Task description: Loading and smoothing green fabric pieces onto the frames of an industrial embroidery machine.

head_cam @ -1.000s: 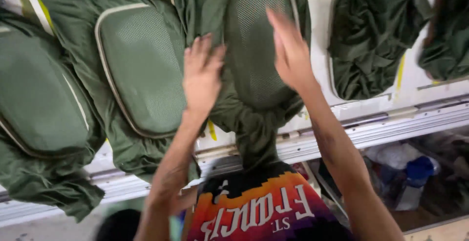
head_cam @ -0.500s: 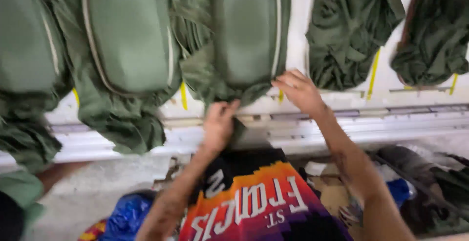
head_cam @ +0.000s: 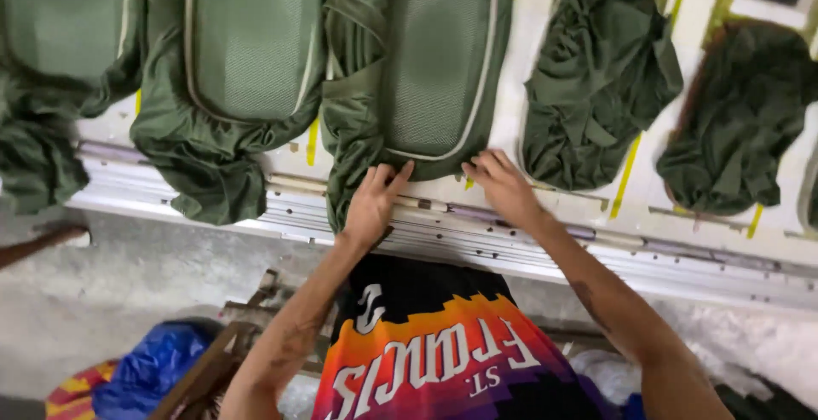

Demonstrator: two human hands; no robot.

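Green mesh-panelled fabric piece (head_cam: 417, 71), cream-piped and crumpled along its left edge, lies on the white counter (head_cam: 545, 215) at 12 o'clock from my hands. My left hand (head_cam: 372, 203) and right hand (head_cam: 503, 183) press its lower hem, fingers spread flat, gripping nothing.
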